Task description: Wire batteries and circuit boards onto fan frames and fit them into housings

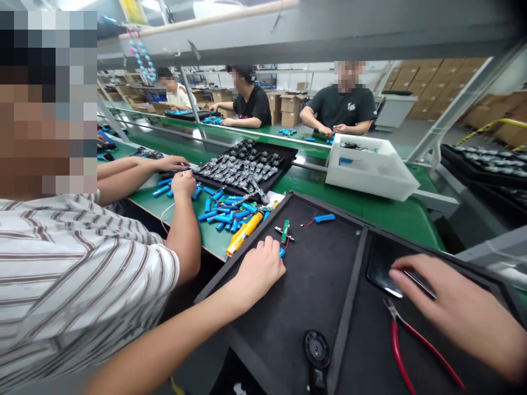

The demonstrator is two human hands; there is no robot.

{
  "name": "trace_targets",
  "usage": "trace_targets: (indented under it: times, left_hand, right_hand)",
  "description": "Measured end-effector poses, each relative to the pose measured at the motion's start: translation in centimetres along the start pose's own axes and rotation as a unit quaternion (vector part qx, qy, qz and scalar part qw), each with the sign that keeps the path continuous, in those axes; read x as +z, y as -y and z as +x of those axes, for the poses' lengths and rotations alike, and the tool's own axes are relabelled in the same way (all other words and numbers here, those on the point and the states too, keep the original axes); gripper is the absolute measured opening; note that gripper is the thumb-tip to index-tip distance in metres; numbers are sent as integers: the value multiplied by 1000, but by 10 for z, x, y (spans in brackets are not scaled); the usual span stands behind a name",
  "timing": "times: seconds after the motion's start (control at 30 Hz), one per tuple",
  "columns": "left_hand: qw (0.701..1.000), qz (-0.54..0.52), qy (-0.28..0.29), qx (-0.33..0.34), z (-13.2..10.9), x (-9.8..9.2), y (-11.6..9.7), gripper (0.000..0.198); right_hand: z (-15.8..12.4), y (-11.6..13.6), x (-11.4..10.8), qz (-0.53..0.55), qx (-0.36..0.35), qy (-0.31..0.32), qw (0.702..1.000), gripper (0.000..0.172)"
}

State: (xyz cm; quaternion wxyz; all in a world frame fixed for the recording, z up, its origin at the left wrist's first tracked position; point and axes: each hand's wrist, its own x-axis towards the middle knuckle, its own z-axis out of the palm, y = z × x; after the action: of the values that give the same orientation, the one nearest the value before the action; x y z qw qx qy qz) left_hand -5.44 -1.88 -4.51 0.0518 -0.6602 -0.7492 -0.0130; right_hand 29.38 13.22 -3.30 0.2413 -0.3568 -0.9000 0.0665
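Note:
My left hand reaches over the left part of the black tray, its fingers closed around a blue battery, of which only an end shows. A red wire runs from it to a small green circuit board, which lies across a thin dark and metallic part. My right hand, slightly blurred, is over the tray's right part, thumb and forefinger together. Between them shows a slim metal tool, partly hidden. Below that hand lie red-handled cutters; a dark phone is beside the fingertips.
Another blue battery and a black fan-like part lie in the tray. To its left are a yellow electric screwdriver and piled batteries. A white bin stands behind. A co-worker in stripes sits close at left.

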Motion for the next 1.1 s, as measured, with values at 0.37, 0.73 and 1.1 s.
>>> trace_targets:
  times: [0.37,0.73,1.1]
  left_hand:
    - [996,-73,51,13,12,-12,22,14]
    - [992,-114,-19,-55,94,-68,84,35]
    - [990,-72,72,-96,104,-15,108,35]
  right_hand:
    - [43,-52,58,10,-86,-96,992,22]
    - [39,-56,66,35,-75,-35,996,24]
    - [40,-51,67,69,-55,-29,996,20]
